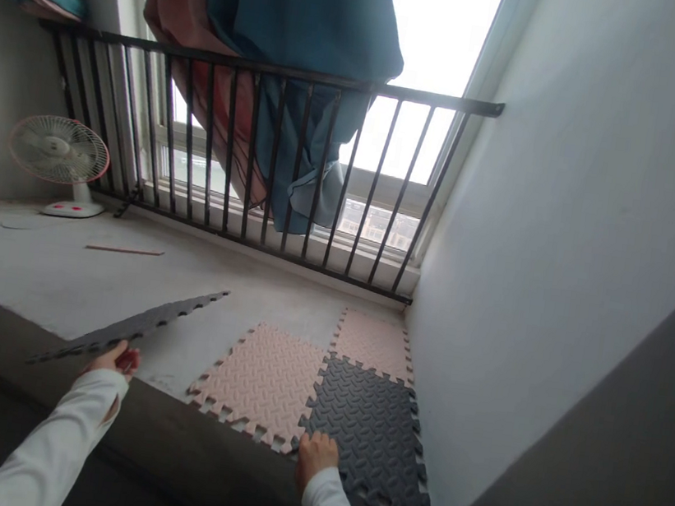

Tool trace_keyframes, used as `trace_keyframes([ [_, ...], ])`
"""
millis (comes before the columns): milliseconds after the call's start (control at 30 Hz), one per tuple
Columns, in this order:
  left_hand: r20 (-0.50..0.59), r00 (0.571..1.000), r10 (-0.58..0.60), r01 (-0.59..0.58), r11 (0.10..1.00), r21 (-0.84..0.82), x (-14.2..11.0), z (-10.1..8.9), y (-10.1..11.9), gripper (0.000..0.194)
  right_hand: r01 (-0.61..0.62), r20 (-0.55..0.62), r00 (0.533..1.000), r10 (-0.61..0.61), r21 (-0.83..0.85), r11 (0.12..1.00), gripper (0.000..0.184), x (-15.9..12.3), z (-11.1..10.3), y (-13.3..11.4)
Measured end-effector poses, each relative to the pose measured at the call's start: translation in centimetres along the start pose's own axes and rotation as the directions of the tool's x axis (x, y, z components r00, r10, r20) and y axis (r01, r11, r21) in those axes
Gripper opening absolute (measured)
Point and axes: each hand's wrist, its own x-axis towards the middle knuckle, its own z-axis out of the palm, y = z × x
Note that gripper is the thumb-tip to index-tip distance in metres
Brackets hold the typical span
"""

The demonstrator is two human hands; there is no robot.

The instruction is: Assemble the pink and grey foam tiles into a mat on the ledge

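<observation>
1. My left hand (112,360) is closed on the near edge of a loose grey tile (147,323), holding it tilted at the front of the pale ledge (195,294). One end of the tile reaches out past the ledge's front edge.
2. My right hand (318,455) is curled narrow over the front left corner of the black tile (371,423), close to the seam with its pink neighbour. I cannot tell whether the fingers grip the foam or only press on it.
3. The black tile lies flat on the ledge, along the white wall (568,200) to my right.
4. To its left, the near pink tile (262,376) lies flat, its toothed front border along the ledge's edge.
5. Behind the black one sits the far pink tile (373,342), in the corner area between the wall and the black railing (275,69).
6. Further left on the ledge I see a thin brown strip (125,250) and, near the railing's left part, a white fan (58,150) with a pink rim.
7. Beyond the railing is the bright window (443,43), partly covered by a teal and pink curtain (300,12).
</observation>
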Motion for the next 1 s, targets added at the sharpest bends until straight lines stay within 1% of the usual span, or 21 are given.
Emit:
trace_keyframes([
  [67, 0.059, 0.993, -0.100, 0.103, 0.994, -0.048, -1.4, 1.1, 0.7, 0.028, -0.014, 0.010, 1.000, 0.014, -0.008, 1.000, 0.027, 0.0, -0.3, -0.4],
  [100, 0.083, 0.990, -0.116, 0.123, 0.989, -0.085, -2.3, 1.5, 0.7, 0.025, -0.013, 0.024, 1.000, 0.013, -0.008, 1.000, 0.027, 0.0, -0.4, -0.6],
  [167, 0.123, 0.986, -0.110, 0.129, 0.979, -0.160, -4.4, 2.2, 0.0, 0.020, -0.006, 0.052, 0.999, 0.006, -0.004, 1.000, 0.030, 0.1, -0.8, -0.9],
  [233, 0.155, 0.982, -0.108, 0.139, 0.969, -0.205, -6.6, 2.4, -1.3, 0.017, -0.012, 0.078, 0.997, 0.012, -0.002, 1.000, 0.031, 0.3, -1.1, -1.0],
  [333, 0.180, 0.978, -0.103, 0.143, 0.964, -0.225, -9.5, 1.9, -4.1, 0.015, -0.042, 0.137, 0.990, 0.041, 0.005, 0.999, 0.029, 0.7, -1.6, -0.9],
  [467, 0.225, 0.970, -0.095, 0.141, 0.970, -0.199, -13.2, 0.2, -8.9, 0.028, -0.048, 0.248, 0.968, 0.039, 0.033, 0.998, 0.030, 1.2, -2.0, -0.6],
  [567, 0.267, 0.959, -0.097, 0.142, 0.978, -0.154, -16.1, -1.2, -12.7, 0.038, -0.053, 0.270, 0.962, 0.043, 0.029, 0.998, 0.031, 1.2, -2.0, -0.5],
  [633, 0.292, 0.951, -0.106, 0.147, 0.982, -0.122, -17.5, -1.8, -14.6, 0.041, -0.062, 0.269, 0.962, 0.053, 0.027, 0.998, 0.030, 0.9, -2.0, -0.5],
  [733, 0.324, 0.941, -0.095, 0.133, 0.986, -0.097, -18.2, -2.1, -16.0, 0.041, -0.067, 0.266, 0.962, 0.055, 0.034, 0.997, 0.029, 0.5, -2.0, -0.5],
  [900, 0.383, 0.923, -0.034, 0.076, 0.993, -0.094, -17.4, -1.4, -16.2, 0.038, -0.058, 0.292, 0.955, 0.049, 0.022, 0.998, 0.029, -0.5, -1.8, -0.5],
  [1000, 0.411, 0.911, -0.019, 0.060, 0.994, -0.087, -17.1, -1.1, -16.3, 0.037, -0.046, 0.297, 0.954, 0.039, 0.015, 0.999, 0.027, -1.2, -1.7, -0.5],
])
